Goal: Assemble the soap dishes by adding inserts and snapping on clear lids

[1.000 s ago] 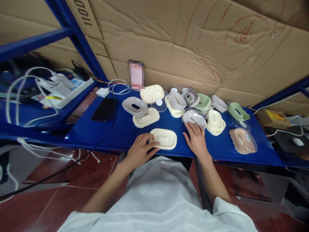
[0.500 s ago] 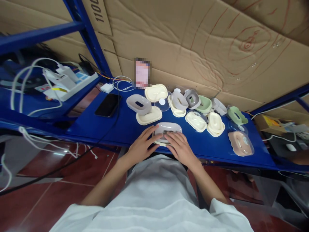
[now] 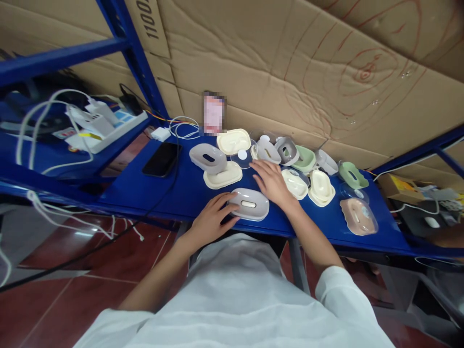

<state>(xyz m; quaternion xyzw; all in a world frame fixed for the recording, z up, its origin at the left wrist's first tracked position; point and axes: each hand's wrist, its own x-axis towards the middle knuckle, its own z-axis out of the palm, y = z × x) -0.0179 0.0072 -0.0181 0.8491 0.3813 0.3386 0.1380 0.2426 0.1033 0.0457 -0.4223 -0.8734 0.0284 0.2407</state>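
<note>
In front of me on the table lies a grey oval soap dish [image 3: 255,210], its slot filled by a cream ridge from below. My left hand [image 3: 213,216] has its fingers and thumb around the left end of this dish. Beyond it, my right hand [image 3: 271,181] is open, fingers stretched forward and left. Its fingertips are close to a clear lid [image 3: 237,160] with a white round label; whether they touch it I cannot tell. Left of that lid, a second grey dish [image 3: 206,157] leans on a cream base [image 3: 226,176], and another cream piece [image 3: 234,141] lies behind.
Several more grey, green and cream dish parts, such as a green tray [image 3: 351,175], lie to the right, with a pinkish dish [image 3: 357,217] under a clear lid. A black phone [image 3: 161,158] and cable are at the left. Cardboard [image 3: 253,72] walls the back.
My right hand has left the dish and moved forward toward the clear lid. The cream ridge now shows in the slot of the dish. My left hand stays at its left end.
</note>
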